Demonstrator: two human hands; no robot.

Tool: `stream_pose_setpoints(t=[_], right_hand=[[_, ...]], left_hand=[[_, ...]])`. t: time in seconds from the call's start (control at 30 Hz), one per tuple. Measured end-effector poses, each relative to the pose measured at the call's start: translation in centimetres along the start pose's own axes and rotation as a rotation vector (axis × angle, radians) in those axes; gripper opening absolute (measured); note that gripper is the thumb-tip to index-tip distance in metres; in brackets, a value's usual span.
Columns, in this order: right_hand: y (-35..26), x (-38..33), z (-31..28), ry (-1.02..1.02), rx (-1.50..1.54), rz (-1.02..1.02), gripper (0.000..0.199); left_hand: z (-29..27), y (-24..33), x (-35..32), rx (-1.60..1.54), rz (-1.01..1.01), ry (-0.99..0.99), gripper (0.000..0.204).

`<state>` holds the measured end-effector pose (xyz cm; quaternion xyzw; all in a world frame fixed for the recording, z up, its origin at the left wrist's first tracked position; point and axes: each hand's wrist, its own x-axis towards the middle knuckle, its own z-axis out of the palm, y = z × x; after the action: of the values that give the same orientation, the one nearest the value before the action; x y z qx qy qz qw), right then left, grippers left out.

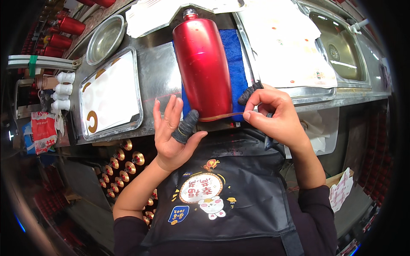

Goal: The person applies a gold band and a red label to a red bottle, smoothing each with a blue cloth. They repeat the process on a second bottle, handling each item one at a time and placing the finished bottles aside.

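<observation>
Bottle (204, 64), glossy red, lies on a blue cloth (237, 64) at the near edge of the steel counter (156, 81). Left hand (173, 132) is spread open, thumb (in a dark cot) touching the base. Right hand (273, 113) pinches the gold band (220, 116) at the base.

— Where does the view sit?

— On the person's head, looking steeply down over the chest, so the dark apron with a printed cartoon badge (222, 187) fills the lower middle and both forearms rise from the bottom edge.

— Which way does it face?

— Forward and down onto the steel worktop (158, 77), which runs across the upper half; its straight edges bow toward the rim of the fisheye.

— How close?

— Very near: the glossy red metal bottle lying on its side (203, 64) is large and central.

— Any second view?

— Only this one, so nothing is shared.
</observation>
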<state>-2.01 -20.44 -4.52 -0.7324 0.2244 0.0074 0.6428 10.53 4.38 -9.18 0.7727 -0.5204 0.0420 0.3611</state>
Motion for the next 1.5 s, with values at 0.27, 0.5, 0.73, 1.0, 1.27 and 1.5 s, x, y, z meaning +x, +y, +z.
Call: stream_pose_setpoints(t=[0.27,0.5,0.73,1.0,1.27,1.5], right_hand=[[0.6,-0.1,-0.5,0.023,-0.010,-0.012,0.010],[1.4,0.5,-0.3,-0.008,-0.001,0.030,0.011],[1.9,0.9,0.6,0.001,-0.066,-0.039,0.011],[0.6,0.2,0.8,-0.024,-0.023,-0.049,0.009],[-0.4,-0.9,0.0,0.022,0.029,-0.095,0.009],[0.8,-0.5,-0.4,0.013,0.052,-0.031,0.010]], left_hand=[[0.2,-0.1,-0.1,0.082,0.044,-0.051,0.041],[0.0,1.1,2.2,0.197,0.158,-0.038,0.035],[1.4,2.6,4.7,0.293,0.202,-0.075,0.023],[0.8,0.3,2.4,-0.055,-0.084,0.044,0.063],[0.0,0.0,-1.2,0.026,-0.047,-0.066,0.047],[0.1,0.6,0.3,0.113,0.040,-0.055,0.042]])
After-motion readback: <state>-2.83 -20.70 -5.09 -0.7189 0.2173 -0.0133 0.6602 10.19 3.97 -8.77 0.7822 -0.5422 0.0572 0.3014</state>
